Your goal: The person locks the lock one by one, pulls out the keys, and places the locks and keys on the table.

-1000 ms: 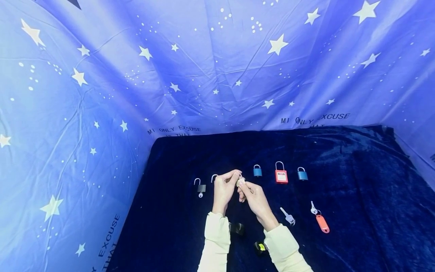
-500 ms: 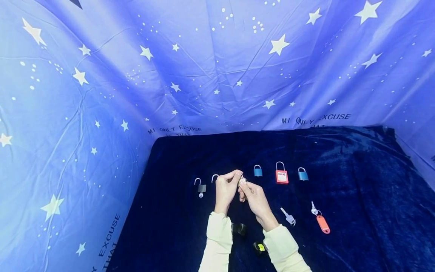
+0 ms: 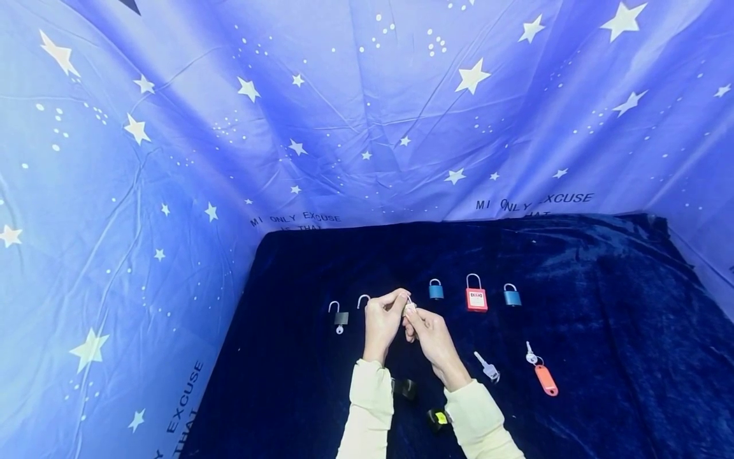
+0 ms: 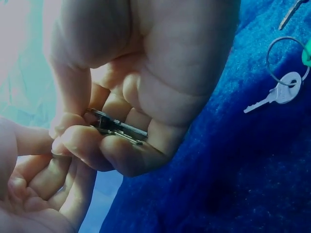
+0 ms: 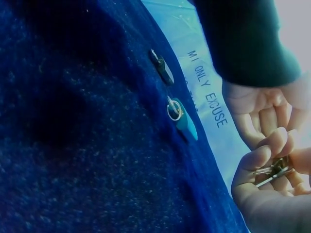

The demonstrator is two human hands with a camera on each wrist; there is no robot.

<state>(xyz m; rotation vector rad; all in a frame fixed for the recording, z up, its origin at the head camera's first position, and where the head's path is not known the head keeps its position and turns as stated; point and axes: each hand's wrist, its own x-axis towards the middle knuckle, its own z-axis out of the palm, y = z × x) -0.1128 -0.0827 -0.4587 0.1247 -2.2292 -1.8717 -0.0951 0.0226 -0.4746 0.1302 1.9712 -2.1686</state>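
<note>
In the head view my left hand [image 3: 381, 326] pinches the shackle of a small padlock [image 3: 410, 302] between thumb and forefinger. My right hand [image 3: 431, 338] holds that padlock's body from the other side, its fingers covering most of it. Thin metal pieces that look like keys [image 4: 119, 130] lie within the right hand's curled fingers in the left wrist view; the right wrist view shows these metal pieces [image 5: 272, 174] too. Left of the hands lies an open dark padlock [image 3: 341, 318] with a key in it. Another open shackle [image 3: 363, 301] pokes out beside the left hand, its body hidden.
Behind the hands, a blue padlock [image 3: 436, 291], a red padlock [image 3: 476, 298] and another blue padlock [image 3: 513, 296] stand in a row. To the right lie a grey key [image 3: 487, 368] and a key with an orange tag [image 3: 546, 380]. A dark blue cloth [image 3: 602, 306] covers the table.
Both hands keep their hold on the small padlock and shift only slightly. The padlock's body has become more covered by the fingers. The things on the cloth stay put.
</note>
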